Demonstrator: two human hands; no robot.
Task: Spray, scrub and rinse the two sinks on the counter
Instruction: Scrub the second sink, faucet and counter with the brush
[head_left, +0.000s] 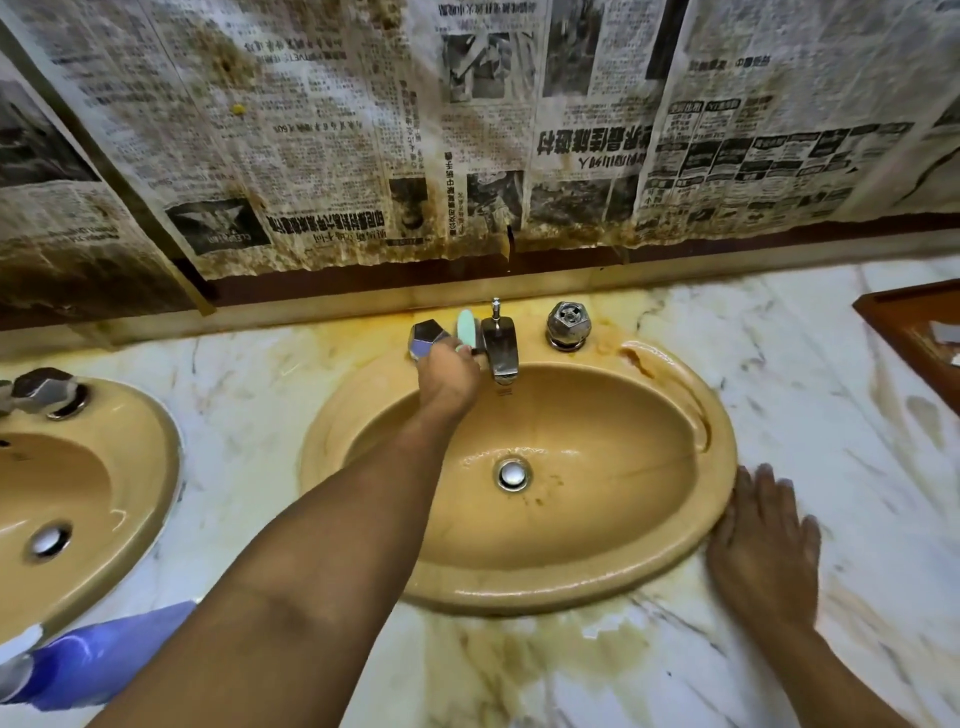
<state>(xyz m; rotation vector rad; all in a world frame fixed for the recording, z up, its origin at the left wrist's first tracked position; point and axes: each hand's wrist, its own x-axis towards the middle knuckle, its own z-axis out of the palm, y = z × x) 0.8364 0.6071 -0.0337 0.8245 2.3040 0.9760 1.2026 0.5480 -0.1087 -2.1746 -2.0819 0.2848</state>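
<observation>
— Where are the hands?
— The left hand (449, 376) grips a green scrubber (466, 327) against the faucet (500, 345), centre frame. The right hand (763, 551) lies flat, fingers spread, on the counter (831, 415) just beside the sink (519, 584), lower right.
— And the other sink (140, 499)?
— Left edge, above a blue bottle (104, 654).

The stained marble counter (831, 405) carries a central sink (519, 592) and a second sink (156, 467) at nine o'clock. A blue bottle (104, 660) sits at eight o'clock, and a wooden tray (909, 322) at three.
</observation>
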